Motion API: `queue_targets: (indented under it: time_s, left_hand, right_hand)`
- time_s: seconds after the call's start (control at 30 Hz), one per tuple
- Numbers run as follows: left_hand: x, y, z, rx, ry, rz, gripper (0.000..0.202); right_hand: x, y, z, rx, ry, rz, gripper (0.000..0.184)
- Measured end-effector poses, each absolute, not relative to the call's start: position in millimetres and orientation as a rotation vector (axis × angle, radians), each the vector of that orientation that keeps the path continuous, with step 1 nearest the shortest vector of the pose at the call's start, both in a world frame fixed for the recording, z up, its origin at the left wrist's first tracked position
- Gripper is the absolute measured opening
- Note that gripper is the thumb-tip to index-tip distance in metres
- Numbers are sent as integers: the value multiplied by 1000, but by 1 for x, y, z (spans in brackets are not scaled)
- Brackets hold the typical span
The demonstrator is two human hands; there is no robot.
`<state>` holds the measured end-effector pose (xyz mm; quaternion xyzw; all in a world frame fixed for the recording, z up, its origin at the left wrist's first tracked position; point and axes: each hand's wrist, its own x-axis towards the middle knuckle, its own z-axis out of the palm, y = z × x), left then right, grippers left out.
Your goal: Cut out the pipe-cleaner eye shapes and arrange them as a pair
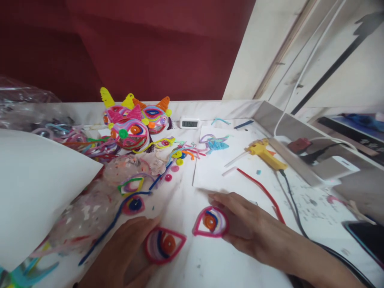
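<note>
My left hand (126, 248) is closed at the left edge of an eye-shaped pipe-cleaner piece (167, 244) with a pink outline, dark blue and lavender curves and an orange centre. A matching pipe-cleaner eye (211, 222) is pinched at its right side between the thumb and fingers of my right hand (249, 224). The two eyes are apart, low over the white table (186, 276), their pointed ends facing each other. Left of them lie another pink eye (134, 204) with a blue centre and a long dark blue pipe cleaner (115, 220).
Colourful animal-like heads (132, 134) stand at the back left, near a small digital clock (189, 123). A yellow glue gun (265, 155) lies on the right, its black cord trailing forward. A white sheet (39, 188) and clear plastic balls (87, 216) crowd the left. A phone (367, 240) lies far right.
</note>
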<state>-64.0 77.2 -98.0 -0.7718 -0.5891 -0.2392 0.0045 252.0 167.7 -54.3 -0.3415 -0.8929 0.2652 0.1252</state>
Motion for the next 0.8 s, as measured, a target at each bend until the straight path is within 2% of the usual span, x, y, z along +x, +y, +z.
queue_targets:
  time_s: [0.13, 0.33, 0.47, 0.8]
  left_hand:
    - [-69, 76, -106, -2480, -1740, -681, 60]
    - [-70, 75, -106, -2481, -1837, -700, 68]
    - [-69, 76, -104, -2499, -1788, -764, 61]
    - [-65, 81, -92, -2494, -1730, -607, 58]
  right_hand:
    - [257, 169, -53, -973, -2543, 788, 69]
    - [259, 171, -49, -1039, -2516, 846, 60]
    - [257, 172, -49, -1006, -2527, 818, 63]
    - [253, 172, -52, -1000, -2575, 760, 60]
